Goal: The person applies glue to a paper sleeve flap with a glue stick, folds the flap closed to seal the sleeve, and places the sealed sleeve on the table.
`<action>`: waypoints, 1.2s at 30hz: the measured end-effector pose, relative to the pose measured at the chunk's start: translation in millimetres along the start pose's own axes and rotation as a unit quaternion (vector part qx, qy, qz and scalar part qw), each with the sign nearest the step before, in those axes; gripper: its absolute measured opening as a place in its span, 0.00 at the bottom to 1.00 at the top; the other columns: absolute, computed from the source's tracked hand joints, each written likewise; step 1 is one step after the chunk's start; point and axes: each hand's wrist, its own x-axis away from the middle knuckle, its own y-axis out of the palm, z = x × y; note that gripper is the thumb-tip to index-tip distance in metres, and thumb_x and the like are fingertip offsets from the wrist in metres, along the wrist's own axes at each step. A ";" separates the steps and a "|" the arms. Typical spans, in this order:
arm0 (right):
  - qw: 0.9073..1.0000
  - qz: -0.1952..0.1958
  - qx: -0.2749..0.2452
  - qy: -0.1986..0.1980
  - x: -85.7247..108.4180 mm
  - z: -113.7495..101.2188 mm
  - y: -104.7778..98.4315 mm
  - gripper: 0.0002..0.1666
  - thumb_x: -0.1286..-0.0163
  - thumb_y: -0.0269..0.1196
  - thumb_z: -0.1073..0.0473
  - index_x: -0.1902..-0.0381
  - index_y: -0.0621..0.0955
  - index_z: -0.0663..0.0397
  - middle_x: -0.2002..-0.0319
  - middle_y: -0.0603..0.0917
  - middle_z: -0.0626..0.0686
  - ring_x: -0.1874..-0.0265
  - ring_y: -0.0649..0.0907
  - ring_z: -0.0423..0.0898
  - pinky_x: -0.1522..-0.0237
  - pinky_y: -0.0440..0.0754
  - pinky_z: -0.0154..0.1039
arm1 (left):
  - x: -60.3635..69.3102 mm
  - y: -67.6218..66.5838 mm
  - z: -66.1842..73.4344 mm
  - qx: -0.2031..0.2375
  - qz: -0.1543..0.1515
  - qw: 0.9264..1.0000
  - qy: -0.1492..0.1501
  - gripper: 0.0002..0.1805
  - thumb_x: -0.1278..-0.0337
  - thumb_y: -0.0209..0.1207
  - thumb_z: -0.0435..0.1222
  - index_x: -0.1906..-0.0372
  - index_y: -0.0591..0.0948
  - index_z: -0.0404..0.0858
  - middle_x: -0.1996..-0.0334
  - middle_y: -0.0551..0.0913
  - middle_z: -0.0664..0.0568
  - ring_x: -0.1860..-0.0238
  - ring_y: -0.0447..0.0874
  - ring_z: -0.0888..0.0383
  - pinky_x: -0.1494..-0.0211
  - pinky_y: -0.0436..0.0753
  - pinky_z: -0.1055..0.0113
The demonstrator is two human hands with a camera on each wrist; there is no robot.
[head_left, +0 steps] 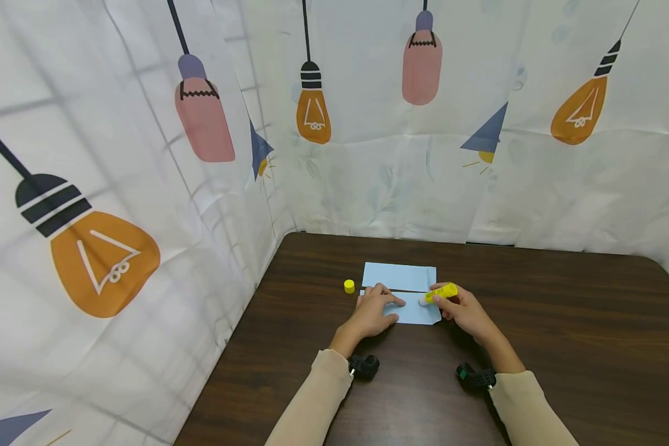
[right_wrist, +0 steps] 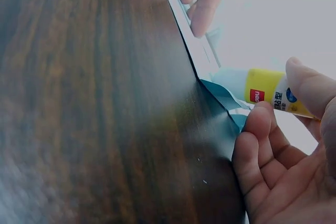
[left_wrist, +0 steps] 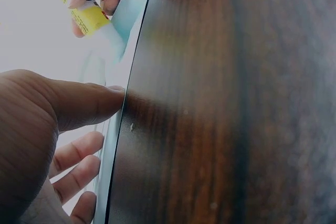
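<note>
Two light blue paper pieces lie on the table, a far one [head_left: 398,275] and a near one [head_left: 415,314] with a narrow gap between. My left hand [head_left: 372,311] rests on the left part of the near piece, thumb and fingers spread. In my right hand [head_left: 465,311] I grip a yellow glue stick [head_left: 443,292], uncapped, its white tip down at the near paper's right part. The right wrist view shows the glue stick [right_wrist: 265,87] between thumb and fingers, and the paper's corner [right_wrist: 223,95] curling up beside the fingertips.
A yellow cap [head_left: 349,286] stands on the dark wooden table [head_left: 563,322], left of the papers. White curtains [head_left: 379,179] printed with lamps hang behind the table and along its left side. Each wrist wears a black camera band [head_left: 476,376].
</note>
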 end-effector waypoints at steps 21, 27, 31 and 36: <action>1.000 0.019 0.004 0.011 -2.1 -1.9 2.8 0.27 0.23 0.61 0.52 0.30 0.74 0.54 0.61 0.78 0.57 0.71 0.76 0.45 0.69 0.78 0.34 | -1.5 0.3 -1.2 0.004 0.002 1.000 -0.001 0.17 0.31 0.64 0.41 0.41 0.85 0.55 0.44 0.74 0.53 0.42 0.69 0.52 0.39 0.67 0.53; 0.999 0.024 0.016 0.015 -2.8 -1.4 1.8 0.28 0.22 0.60 0.51 0.29 0.74 0.54 0.62 0.78 0.57 0.71 0.76 0.45 0.70 0.77 0.34 | -1.0 0.5 -0.7 0.001 0.000 1.000 -0.004 0.17 0.31 0.64 0.42 0.41 0.85 0.55 0.44 0.74 0.53 0.41 0.69 0.52 0.38 0.68 0.52; 0.999 0.028 0.017 0.026 -3.3 -0.9 2.3 0.27 0.22 0.60 0.50 0.30 0.74 0.53 0.64 0.77 0.55 0.71 0.76 0.45 0.69 0.77 0.34 | -0.9 1.0 -1.1 0.002 -0.002 1.000 -0.005 0.17 0.31 0.64 0.42 0.41 0.85 0.55 0.43 0.74 0.54 0.41 0.69 0.52 0.36 0.67 0.51; 0.999 0.029 0.012 0.035 -3.2 -1.2 3.1 0.26 0.21 0.60 0.50 0.31 0.75 0.55 0.59 0.78 0.56 0.70 0.77 0.45 0.67 0.79 0.34 | -1.5 1.9 -1.8 0.000 -0.002 1.000 -0.006 0.17 0.31 0.63 0.42 0.40 0.85 0.56 0.43 0.75 0.54 0.40 0.69 0.52 0.35 0.67 0.51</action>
